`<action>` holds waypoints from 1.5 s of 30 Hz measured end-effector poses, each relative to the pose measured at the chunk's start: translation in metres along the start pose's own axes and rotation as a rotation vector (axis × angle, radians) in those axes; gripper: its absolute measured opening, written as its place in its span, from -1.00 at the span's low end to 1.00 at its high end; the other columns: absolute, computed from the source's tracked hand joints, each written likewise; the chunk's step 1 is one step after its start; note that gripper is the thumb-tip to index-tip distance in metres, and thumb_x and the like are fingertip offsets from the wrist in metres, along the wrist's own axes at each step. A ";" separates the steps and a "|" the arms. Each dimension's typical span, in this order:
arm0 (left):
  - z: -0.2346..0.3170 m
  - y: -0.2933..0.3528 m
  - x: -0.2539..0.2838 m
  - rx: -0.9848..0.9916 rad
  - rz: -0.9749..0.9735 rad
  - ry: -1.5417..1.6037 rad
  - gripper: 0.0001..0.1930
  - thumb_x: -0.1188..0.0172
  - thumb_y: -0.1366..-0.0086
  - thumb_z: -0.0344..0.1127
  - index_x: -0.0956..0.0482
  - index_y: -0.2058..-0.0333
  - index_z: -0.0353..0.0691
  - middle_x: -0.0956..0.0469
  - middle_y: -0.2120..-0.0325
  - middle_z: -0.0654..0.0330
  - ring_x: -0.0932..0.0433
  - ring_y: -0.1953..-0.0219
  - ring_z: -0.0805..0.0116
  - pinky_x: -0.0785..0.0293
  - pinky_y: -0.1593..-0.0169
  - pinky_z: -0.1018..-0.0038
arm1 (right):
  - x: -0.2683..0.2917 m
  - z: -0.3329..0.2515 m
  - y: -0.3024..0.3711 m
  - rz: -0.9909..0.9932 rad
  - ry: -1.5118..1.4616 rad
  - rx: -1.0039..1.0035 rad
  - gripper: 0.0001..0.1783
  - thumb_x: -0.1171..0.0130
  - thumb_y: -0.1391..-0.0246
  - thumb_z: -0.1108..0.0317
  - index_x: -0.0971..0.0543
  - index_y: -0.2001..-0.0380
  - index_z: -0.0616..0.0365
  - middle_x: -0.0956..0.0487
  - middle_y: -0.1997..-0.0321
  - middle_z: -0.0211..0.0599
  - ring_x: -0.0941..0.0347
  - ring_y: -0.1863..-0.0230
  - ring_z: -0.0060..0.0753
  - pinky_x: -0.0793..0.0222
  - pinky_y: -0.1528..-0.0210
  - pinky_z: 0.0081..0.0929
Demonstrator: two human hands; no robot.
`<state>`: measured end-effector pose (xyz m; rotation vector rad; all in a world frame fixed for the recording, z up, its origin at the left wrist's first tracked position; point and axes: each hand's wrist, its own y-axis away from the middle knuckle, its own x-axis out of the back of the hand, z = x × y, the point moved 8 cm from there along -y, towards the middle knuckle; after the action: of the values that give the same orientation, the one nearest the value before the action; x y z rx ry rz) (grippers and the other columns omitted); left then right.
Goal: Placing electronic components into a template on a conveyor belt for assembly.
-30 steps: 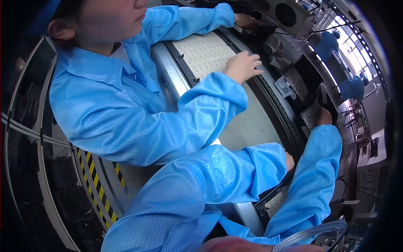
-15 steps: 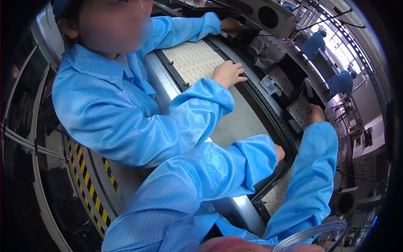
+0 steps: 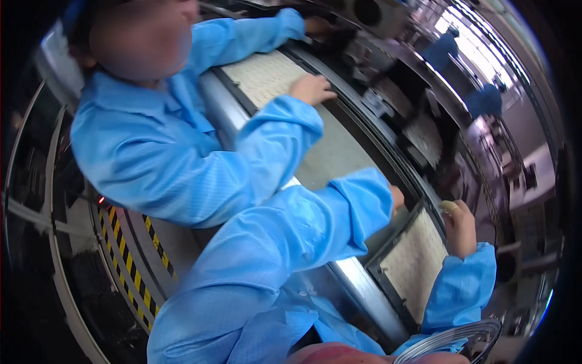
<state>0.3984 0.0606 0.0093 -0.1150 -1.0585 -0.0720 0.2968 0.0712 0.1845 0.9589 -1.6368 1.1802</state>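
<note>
My right hand [image 3: 460,228] is beside the far edge of a cream-coloured panel [image 3: 415,261] with rows of small marks, set in a dark frame. Its fingers are curled together, with a pale yellowish tip at the front; whether they hold a small piece cannot be made out. Most of my left hand [image 3: 397,199] is hidden behind its blue sleeve, near the upper corner of that same frame and the conveyor's dark rail. Beyond the rail, a black bin [image 3: 424,138] holds a heap of small pale pieces.
To my left a co-worker in a blue coat [image 3: 176,145] rests one hand [image 3: 313,90] at the edge of another cream panel [image 3: 260,76]. A conveyor [image 3: 339,151] with metal side rails runs between both panels. Yellow-black floor stripes [image 3: 130,267] lie at lower left.
My right hand has come back from the bin of pale pieces to the near cream panel, which now shows more fully. The whole view has shifted slightly and blurred.
</note>
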 end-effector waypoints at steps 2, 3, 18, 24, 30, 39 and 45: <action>0.010 -0.006 0.003 -0.113 -0.051 -0.003 -0.77 -0.11 0.14 -0.34 -0.57 0.43 -0.24 -0.52 0.52 -0.05 -0.53 0.40 0.05 -0.41 0.27 0.19 | -0.004 -0.002 0.039 -0.018 -0.008 -0.034 -0.80 -0.06 0.14 0.64 -0.51 0.37 0.22 -0.41 0.43 -0.13 -0.40 0.40 -0.10 -0.31 0.36 -0.41; 0.003 0.002 0.017 -0.005 0.048 -0.031 -0.76 -0.11 0.13 -0.34 -0.59 0.41 -0.21 -0.52 0.48 -0.04 -0.52 0.37 0.02 -0.42 0.26 0.18 | -0.007 -0.002 0.051 -0.048 -0.015 -0.072 -0.81 -0.07 0.13 0.64 -0.52 0.37 0.22 -0.41 0.41 -0.13 -0.40 0.39 -0.09 -0.31 0.35 -0.42; 0.093 0.003 0.048 -0.398 0.350 0.231 -0.81 -0.08 -0.17 -0.41 -0.52 0.21 -0.21 -0.43 0.13 0.19 -0.41 0.10 0.27 -0.38 0.09 0.42 | -0.071 0.042 0.151 0.266 -0.102 -0.442 -0.82 -0.11 0.02 0.46 -0.56 0.28 0.17 -0.50 0.43 -0.23 -0.43 0.47 -0.32 -0.34 0.38 -0.54; 0.114 -0.004 0.020 -0.312 0.209 0.272 -0.80 -0.08 -0.15 -0.41 -0.52 0.23 -0.22 -0.45 0.21 0.11 -0.45 0.20 0.26 -0.41 0.15 0.43 | -0.074 0.058 0.174 0.376 -0.586 -0.834 -0.77 -0.02 -0.09 0.47 -0.55 0.17 0.15 -0.54 0.42 -0.38 -0.35 0.55 -0.69 -0.27 0.52 -0.75; 0.132 0.010 0.014 -0.431 0.046 0.008 -0.79 -0.08 -0.10 -0.35 -0.53 0.26 -0.22 -0.48 0.32 0.04 -0.47 0.22 0.07 -0.39 0.09 0.29 | -0.043 0.029 0.189 0.609 -0.837 -0.924 -0.70 0.00 -0.09 0.50 -0.46 0.07 0.19 -0.48 0.46 -0.44 -0.29 0.56 -0.78 -0.20 0.55 -0.83; 0.150 0.019 0.006 -0.443 0.100 -0.104 -0.88 -0.08 -0.03 -0.41 -0.52 0.41 -0.24 -0.47 0.43 0.10 -0.48 0.30 0.10 -0.41 0.19 0.27 | -0.042 0.033 0.226 0.507 -0.886 -0.997 -0.77 -0.06 -0.02 0.56 -0.45 0.19 0.27 -0.47 0.44 -0.41 -0.33 0.51 -0.71 -0.23 0.47 -0.79; 0.135 0.038 0.043 -0.243 0.174 0.171 -0.83 -0.10 -0.07 -0.40 -0.53 0.33 -0.29 -0.51 0.36 -0.01 -0.50 0.30 0.06 -0.42 0.19 0.28 | -0.048 0.035 0.232 0.492 -0.915 -0.966 -0.80 -0.08 -0.01 0.56 -0.49 0.22 0.27 -0.48 0.40 -0.43 -0.37 0.44 -0.72 -0.31 0.40 -0.79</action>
<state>0.3067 0.1152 0.1097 -0.4132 -0.8626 -0.0518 0.0903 0.1004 0.0664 0.4355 -2.8688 0.0153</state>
